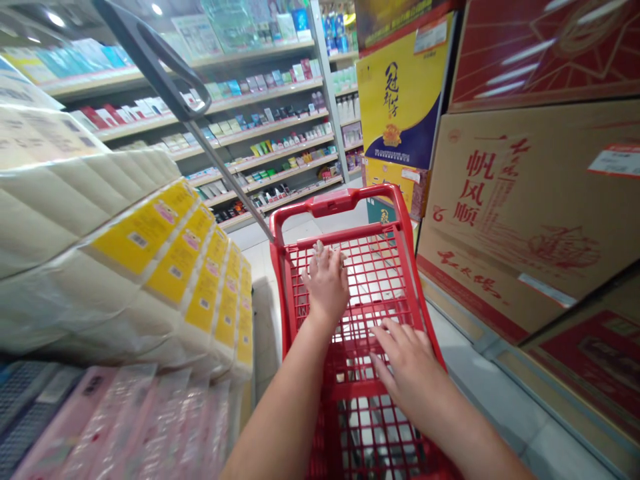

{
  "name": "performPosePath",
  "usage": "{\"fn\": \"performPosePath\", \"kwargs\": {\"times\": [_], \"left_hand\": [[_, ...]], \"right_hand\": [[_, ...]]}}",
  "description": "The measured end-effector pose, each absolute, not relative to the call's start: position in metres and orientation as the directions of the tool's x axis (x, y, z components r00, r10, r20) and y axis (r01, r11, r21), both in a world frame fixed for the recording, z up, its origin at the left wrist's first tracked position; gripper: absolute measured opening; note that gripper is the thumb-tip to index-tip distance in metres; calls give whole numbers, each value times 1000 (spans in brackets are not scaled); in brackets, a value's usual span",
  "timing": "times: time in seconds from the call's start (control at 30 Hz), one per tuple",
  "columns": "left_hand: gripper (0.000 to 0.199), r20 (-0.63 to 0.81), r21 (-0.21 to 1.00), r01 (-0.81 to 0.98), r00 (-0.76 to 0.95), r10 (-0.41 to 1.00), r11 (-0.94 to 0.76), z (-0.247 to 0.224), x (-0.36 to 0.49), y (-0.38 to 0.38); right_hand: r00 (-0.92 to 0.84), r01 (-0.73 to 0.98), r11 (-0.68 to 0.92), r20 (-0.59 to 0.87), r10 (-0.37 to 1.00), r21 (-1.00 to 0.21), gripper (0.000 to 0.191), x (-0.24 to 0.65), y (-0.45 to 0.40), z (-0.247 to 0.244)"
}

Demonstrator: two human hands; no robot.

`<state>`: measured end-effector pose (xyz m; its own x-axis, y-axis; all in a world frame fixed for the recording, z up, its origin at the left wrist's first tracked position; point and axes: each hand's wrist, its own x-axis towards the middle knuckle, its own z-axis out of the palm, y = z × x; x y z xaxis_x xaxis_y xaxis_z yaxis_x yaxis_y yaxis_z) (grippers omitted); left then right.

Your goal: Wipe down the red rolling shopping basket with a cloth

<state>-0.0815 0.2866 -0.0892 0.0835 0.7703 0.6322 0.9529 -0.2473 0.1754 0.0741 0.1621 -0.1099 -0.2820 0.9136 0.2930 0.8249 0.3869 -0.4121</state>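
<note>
A red plastic shopping basket (429, 320) with grid walls stands below me, its red carrying handle (330, 202) raised at the far end. A long metal rod with a dark grey loop grip (170, 93) rises from its left side. My left hand (327, 283) reaches over the upper grid, fingers bent around a small pale thing at the fingertips that I cannot make out. Lower and to the right, my right hand (410, 357) is open above the grid, fingers stretched and apart. Whether it touches the basket I cannot tell. No goods show inside the basket.
Wrapped packs with yellow labels (175, 267) are stacked close on the left, above pink plastic-wrapped packs (125, 427). Large cardboard cartons (530, 213) and a yellow box (400, 93) wall the right side. Shelves of small products (270, 113) stand ahead beyond the tiled floor.
</note>
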Motion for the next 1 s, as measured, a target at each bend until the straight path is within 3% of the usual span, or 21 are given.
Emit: {"fn": "performPosePath", "kwargs": {"times": [0.13,0.2,0.33,0.53,0.7,0.87,1.0], "left_hand": [[57,573,153,811,393,720,-565,-94,-76,284],[57,580,171,798,392,714,-578,-93,-81,286],[47,636,261,855,197,746,-448,-92,-88,291],[49,570,240,706,453,686,-666,-94,-74,284],[52,604,275,828,246,758,-488,-91,-65,279],[53,520,216,753,450,726,-621,-93,-55,273],[48,617,257,858,208,759,-445,-95,-64,282]], "right_hand": [[-292,831,401,312,904,-385,29,75,163,-115],[-305,828,414,315,899,-378,31,76,163,-118],[-314,825,419,308,898,-380,33,75,162,-117],[-303,832,415,323,896,-369,29,75,163,-116],[-311,824,421,320,895,-378,31,75,163,-118],[-299,836,404,308,903,-371,26,75,163,-118],[-319,824,432,330,889,-368,31,75,164,-119]]}}
